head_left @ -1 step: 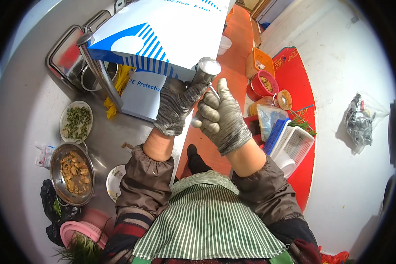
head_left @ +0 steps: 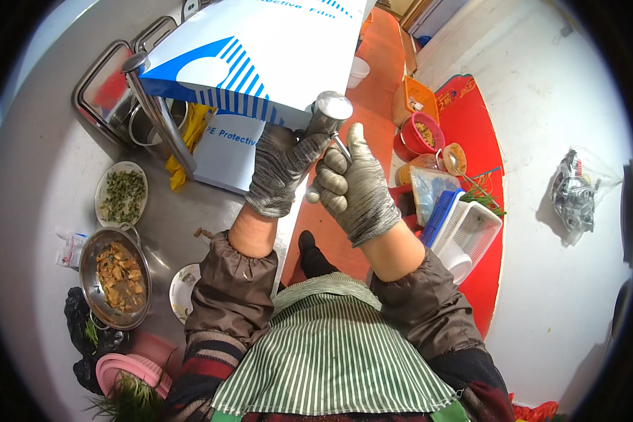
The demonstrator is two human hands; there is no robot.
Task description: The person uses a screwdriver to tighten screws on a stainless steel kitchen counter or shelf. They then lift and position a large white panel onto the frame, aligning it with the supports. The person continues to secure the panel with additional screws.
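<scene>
My left hand [head_left: 280, 172], in a grey knit glove, is closed around the steel shelf post [head_left: 322, 125] below its round cap. My right hand [head_left: 355, 186], gloved alike, is closed in a fist with the thumb pointing up. A slim metal rod [head_left: 342, 146] runs from beside the post into this fist. Most of the rod is hidden by the fingers, so its kind cannot be told. A large white and blue box [head_left: 260, 63] rests on the shelf above, and a second white box [head_left: 225, 151] stands beneath it, beside my left hand.
To the left on the steel counter [head_left: 169, 232] are a plate of chopped greens [head_left: 123, 193], a pan of cooked pieces [head_left: 119, 278] and a pink basket [head_left: 130, 373]. On the right a red table [head_left: 485, 148] carries a red bowl [head_left: 423, 133] and white basket [head_left: 475, 228].
My right fist has shifted very slightly, and a little more of the metal rod shows above its fingers. My left hand stays on the post.
</scene>
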